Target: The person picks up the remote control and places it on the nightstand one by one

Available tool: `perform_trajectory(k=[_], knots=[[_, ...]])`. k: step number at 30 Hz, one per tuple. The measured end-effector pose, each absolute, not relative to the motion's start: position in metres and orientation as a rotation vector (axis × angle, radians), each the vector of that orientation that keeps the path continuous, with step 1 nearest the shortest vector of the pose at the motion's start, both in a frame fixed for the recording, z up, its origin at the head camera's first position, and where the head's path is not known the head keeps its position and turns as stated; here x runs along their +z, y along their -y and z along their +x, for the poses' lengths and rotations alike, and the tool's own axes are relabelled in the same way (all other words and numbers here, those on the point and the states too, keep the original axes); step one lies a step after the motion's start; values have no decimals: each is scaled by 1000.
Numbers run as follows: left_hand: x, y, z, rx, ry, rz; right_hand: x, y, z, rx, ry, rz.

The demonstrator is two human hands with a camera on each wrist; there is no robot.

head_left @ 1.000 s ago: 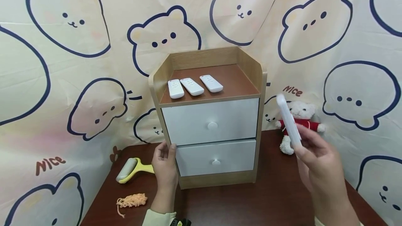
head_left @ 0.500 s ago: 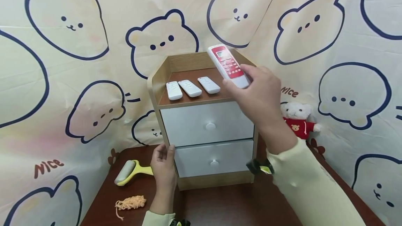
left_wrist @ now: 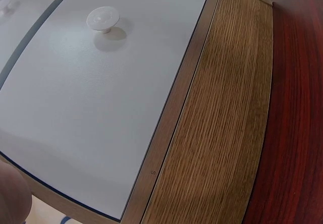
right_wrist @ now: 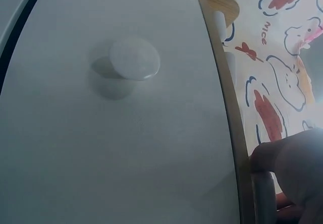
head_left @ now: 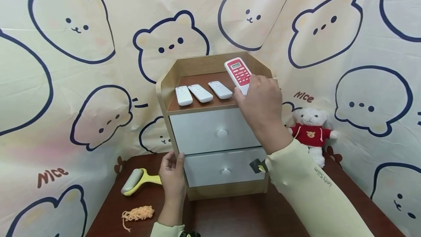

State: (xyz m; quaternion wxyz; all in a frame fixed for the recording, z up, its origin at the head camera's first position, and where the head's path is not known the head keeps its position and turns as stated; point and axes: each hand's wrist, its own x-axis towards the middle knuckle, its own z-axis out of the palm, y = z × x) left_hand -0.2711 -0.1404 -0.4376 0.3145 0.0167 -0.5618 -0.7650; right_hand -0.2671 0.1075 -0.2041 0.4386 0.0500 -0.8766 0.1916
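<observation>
My right hand point(head_left: 263, 101) grips a white remote control point(head_left: 237, 71) with a red button face, at the right of the cabinet's top shelf point(head_left: 197, 78). Its lower end is hidden by the fingers; whether it touches the shelf I cannot tell. To its left lie three white remote controls: one at the left point(head_left: 183, 96), one in the middle point(head_left: 200, 93) and one at the right point(head_left: 220, 90). Low on the left side of the wooden cabinet point(head_left: 227, 193), my left hand point(head_left: 172, 175) rests with its thumb at the front edge. In the right wrist view, fingers point(right_wrist: 298, 168) hold the remote beside the shelf edge.
Two white drawers, upper point(head_left: 197, 131) and lower point(head_left: 204, 169), are closed, each with a round knob. Left on the dark table point(head_left: 230, 218) lie a yellow-handled lint roller point(head_left: 136, 181) and an orange yarn bundle point(head_left: 138, 213). A white teddy bear point(head_left: 310, 131) sits behind at the right.
My right hand has carried the remote control from the cabinet's right side over to the shelf, then lowered it slightly. My left hand has stayed at the cabinet's side.
</observation>
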Motion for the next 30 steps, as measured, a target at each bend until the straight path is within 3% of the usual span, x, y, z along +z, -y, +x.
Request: perform_trajectory(k=[30], knots=[[-438,141,-271,-2024,1470,27,-198,-106,-277,266,2468,-53]])
